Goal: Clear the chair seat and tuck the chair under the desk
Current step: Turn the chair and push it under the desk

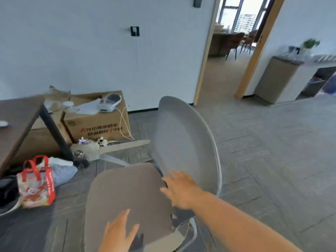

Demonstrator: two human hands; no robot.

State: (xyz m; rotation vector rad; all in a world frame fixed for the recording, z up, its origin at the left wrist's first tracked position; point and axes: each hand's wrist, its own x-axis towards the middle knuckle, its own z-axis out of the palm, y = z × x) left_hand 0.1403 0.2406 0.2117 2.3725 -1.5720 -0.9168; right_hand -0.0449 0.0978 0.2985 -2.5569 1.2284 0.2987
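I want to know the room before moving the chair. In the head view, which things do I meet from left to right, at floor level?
Desk → red bag → cardboard box → chair → doorway → cabinet.

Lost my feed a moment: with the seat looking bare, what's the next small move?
Probably grip the backrest with the right hand, now open at its base, and swing the chair toward the desk on the left. The seat shows nothing on it.
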